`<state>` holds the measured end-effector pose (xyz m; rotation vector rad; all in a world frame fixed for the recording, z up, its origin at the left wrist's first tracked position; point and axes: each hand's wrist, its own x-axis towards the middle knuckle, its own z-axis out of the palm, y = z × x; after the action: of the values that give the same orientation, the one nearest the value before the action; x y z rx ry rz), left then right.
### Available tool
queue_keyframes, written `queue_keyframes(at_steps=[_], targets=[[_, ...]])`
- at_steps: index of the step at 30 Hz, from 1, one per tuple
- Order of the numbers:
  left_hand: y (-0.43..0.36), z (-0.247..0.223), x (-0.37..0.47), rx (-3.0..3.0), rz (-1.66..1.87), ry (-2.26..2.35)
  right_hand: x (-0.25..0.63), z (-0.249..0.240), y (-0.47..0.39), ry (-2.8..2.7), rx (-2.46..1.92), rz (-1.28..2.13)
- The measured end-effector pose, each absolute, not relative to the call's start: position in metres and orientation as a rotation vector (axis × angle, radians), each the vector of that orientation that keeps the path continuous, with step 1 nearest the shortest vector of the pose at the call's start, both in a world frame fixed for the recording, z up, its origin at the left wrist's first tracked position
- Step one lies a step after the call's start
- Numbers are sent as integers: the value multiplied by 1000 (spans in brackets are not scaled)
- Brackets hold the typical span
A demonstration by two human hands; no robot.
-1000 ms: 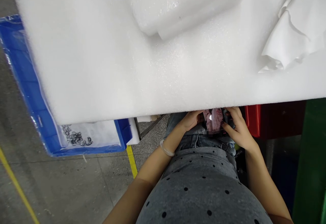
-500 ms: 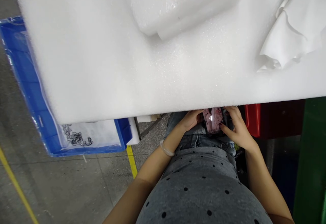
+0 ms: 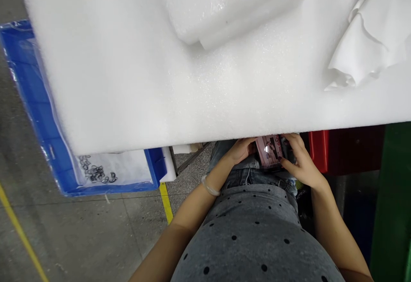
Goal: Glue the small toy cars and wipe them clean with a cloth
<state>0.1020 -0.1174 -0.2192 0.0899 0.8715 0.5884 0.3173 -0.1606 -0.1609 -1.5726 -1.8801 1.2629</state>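
A phone point(image 3: 269, 151) with a lit screen lies over my lap, just below the front edge of the white foam-covered table point(image 3: 128, 81). My left hand point(image 3: 240, 150) is wrapped round its left side, with the fingertips partly hidden by the phone and the foam edge. On the other side, my right hand point(image 3: 299, 162) holds the phone's right edge, its thumb at the lower right of the screen. The tops of both hands sit close under the foam.
A folded foam piece point(image 3: 244, 8) and a crumpled white cloth point(image 3: 369, 42) lie on the table. To the left is a blue tray point(image 3: 41, 115) holding small dark rings point(image 3: 98, 174). A red bin point(image 3: 349, 149) and a green panel point(image 3: 393, 200) stand at the right.
The picture on the phone screen is different. My right thumb has shifted slightly right, towards the screen's edge. My left hand has not visibly moved.
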Motion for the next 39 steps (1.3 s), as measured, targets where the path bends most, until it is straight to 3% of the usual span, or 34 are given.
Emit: queue_keyframes(at_steps=[25,39], targets=[[-118,-222,102,81,564,881,304,-160,-162,-1880,-1759,1139],[-119,-223,101,79,554,887,313,-164,-163,-1787,-1626,1276]])
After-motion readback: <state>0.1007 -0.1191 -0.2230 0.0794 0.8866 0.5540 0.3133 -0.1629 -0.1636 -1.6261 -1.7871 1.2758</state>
